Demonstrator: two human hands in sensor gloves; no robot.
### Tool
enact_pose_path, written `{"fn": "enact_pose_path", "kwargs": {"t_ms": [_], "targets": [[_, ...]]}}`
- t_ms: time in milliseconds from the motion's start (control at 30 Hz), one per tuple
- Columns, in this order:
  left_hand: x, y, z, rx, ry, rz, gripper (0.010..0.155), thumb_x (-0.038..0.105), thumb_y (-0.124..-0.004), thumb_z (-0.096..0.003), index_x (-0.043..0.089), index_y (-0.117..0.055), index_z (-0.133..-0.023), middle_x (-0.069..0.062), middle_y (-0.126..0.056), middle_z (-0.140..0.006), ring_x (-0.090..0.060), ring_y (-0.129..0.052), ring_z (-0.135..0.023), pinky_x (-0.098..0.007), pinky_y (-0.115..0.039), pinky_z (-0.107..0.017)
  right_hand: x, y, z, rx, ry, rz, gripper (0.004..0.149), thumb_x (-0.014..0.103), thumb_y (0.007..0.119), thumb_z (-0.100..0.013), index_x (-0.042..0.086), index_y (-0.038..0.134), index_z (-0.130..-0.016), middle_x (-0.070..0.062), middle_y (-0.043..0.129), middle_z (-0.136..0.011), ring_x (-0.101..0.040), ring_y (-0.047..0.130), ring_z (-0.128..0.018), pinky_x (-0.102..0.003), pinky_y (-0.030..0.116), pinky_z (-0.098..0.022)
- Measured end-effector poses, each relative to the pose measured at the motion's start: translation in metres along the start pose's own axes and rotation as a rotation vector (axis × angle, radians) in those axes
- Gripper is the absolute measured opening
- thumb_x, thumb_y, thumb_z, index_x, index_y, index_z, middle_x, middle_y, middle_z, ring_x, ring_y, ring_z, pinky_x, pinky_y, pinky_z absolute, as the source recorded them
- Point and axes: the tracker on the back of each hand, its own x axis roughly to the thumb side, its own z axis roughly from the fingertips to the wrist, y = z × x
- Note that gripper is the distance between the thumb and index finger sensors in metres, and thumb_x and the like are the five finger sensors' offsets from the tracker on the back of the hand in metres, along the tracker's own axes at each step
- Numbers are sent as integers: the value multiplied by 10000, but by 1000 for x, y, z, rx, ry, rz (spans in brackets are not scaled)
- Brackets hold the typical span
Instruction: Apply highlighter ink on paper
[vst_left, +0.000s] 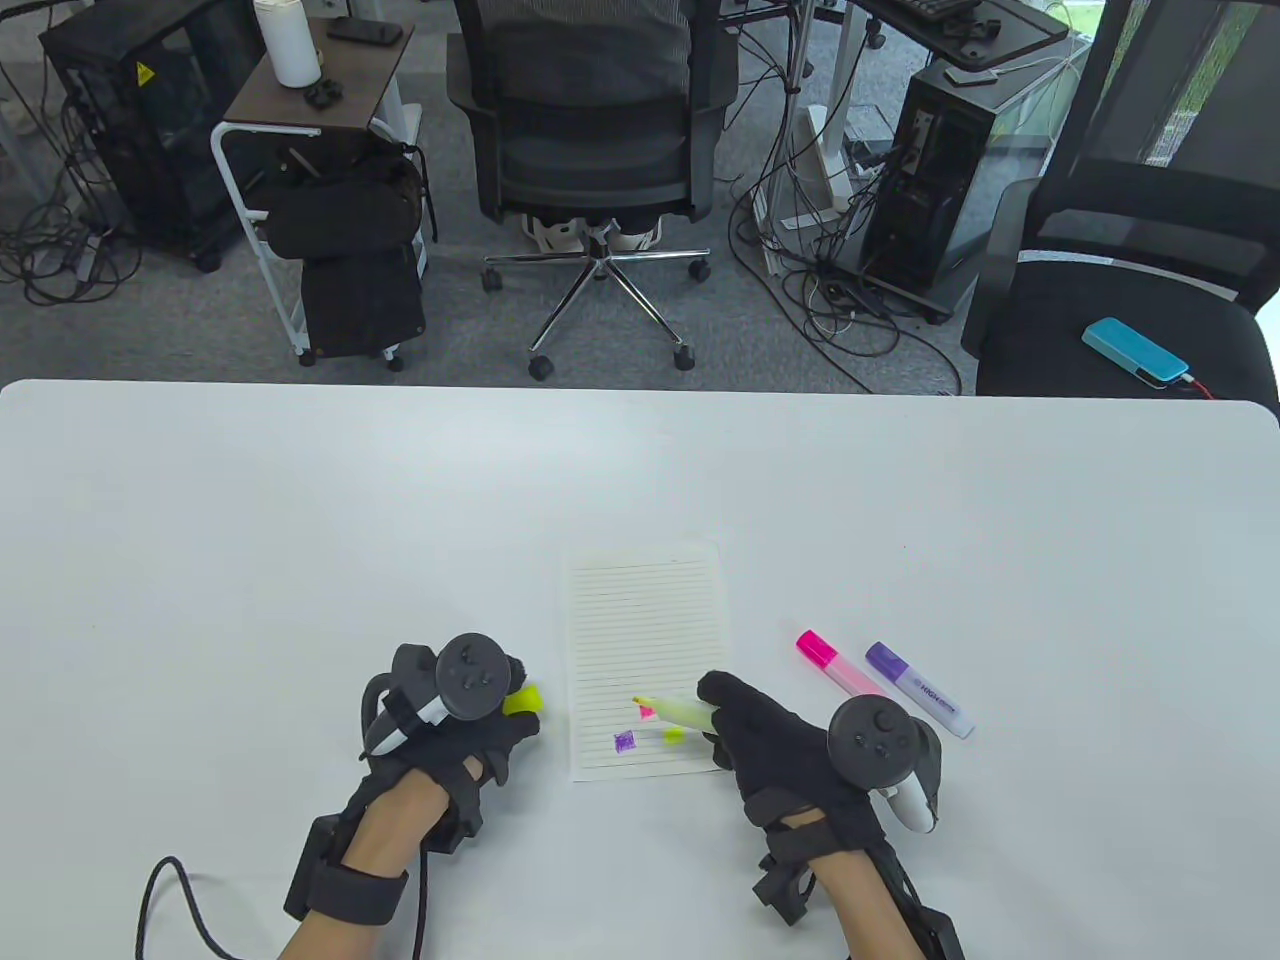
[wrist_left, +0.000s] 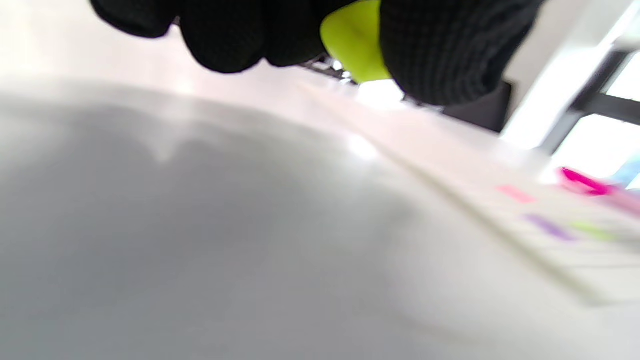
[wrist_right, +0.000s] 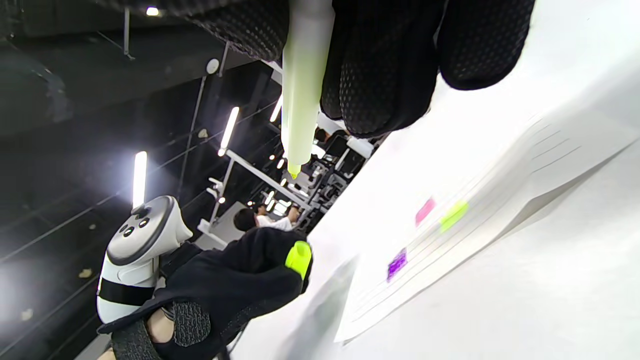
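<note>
**Highlighter uncapped, tip held over the lined page**

Yellow highlighter pen (vst_left: 680, 711), pale translucent barrel with its chisel tip bared, sits in my black-gloved right hand (vst_left: 775, 745), fingers closed round the barrel. From the table view the tip points left across the lower part of the lined white paper sheet (vst_left: 645, 620); the right wrist view shows the tip lifted off the page. My left hand (vst_left: 455, 725), just beside the sheet's left edge, is curled around the bright yellow highlighter cap (vst_left: 523, 699), which pokes out between the gloved fingers (wrist_left: 430, 50).

On the sheet's lower part I see three small ink marks close together: a pink patch (vst_left: 646, 712), a purple patch (vst_left: 624, 741) and a yellow patch (vst_left: 674, 736). To the right of the paper, near my right hand, a capped pink highlighter (vst_left: 838, 667) and a capped purple highlighter (vst_left: 918, 690) lie side by side on the white table (vst_left: 300, 560), both angled the same way.
</note>
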Motion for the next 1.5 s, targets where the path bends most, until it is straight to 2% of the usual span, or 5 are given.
{"fn": "enact_pose_path", "kwargs": {"t_ms": [200, 967, 1233, 1367, 1500], "targets": [[25, -2, 3, 75, -146, -47, 631, 460, -860, -367, 214, -628, -899, -63, -727, -953, -266, -865, -749, -565, -726, -599, 2, 6, -2, 71, -27, 26, 437, 308, 679, -648, 188, 629, -1064, -172, 804, -927, -383, 899, -657, -613, 679, -616], [71, -18, 11, 107, -313, -117, 638, 443, -876, -358, 211, -623, -897, -47, -782, -886, -203, -933, -639, -543, -769, -572, 5, 24, -4, 130, -56, 92, 437, 303, 679, -647, 186, 626, -1064, -167, 802, -922, -376, 899, -654, -614, 679, -622], [66, -19, 10, 22, -308, 321, 606, 628, -777, -383, 269, -733, -869, 28, -840, -732, -36, -993, -320, -466, -900, -455, 14, 34, -4, 171, -158, -13, 436, 297, 670, -644, 180, 622, -1062, -156, 789, -930, -370, 889, -660, -623, 668, -631], [62, -24, 8, -26, -266, 383, 603, 650, -772, -381, 283, -793, -859, -2, -840, -794, -15, -987, -270, -411, -923, -394, 18, 37, -3, 162, -188, 54, 440, 293, 662, -641, 166, 612, -1060, -153, 790, -927, -373, 886, -655, -627, 664, -636], [64, -23, 10, 31, -269, 448, 563, 581, -811, -353, 210, -861, -774, -3, -863, -778, -10, -973, -221, -393, -931, -352, 20, 40, -2, 141, -198, 56, 443, 289, 649, -639, 169, 592, -1062, -149, 776, -923, -366, 876, -635, -617, 666, -636]]}}
